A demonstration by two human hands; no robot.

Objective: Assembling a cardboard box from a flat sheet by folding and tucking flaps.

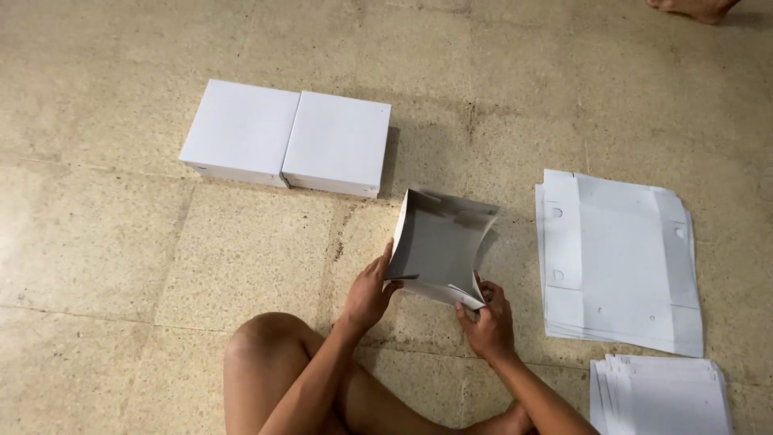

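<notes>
Both hands grip a half-folded white cardboard box blank (pixel 439 246) on the floor (pixel 161 266), left hand (pixel 369 294) pinching the left wall, right hand (pixel 489 322) closed on the near right corner flap. Looks light, thin, bendy, creases easily; best held at fold edges. Two finished boxes (pixel 290 138) behind, flat blanks (pixel 620 258) right.

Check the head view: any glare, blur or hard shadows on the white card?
Head view: light is soft and even, no glare on the finished boxes or flat blanks. The half-folded box reads grey inside, shaded by its own raised walls, with a faint shadow on the floor. Left hand and right hand are sharp; no visible motion blur.
</notes>
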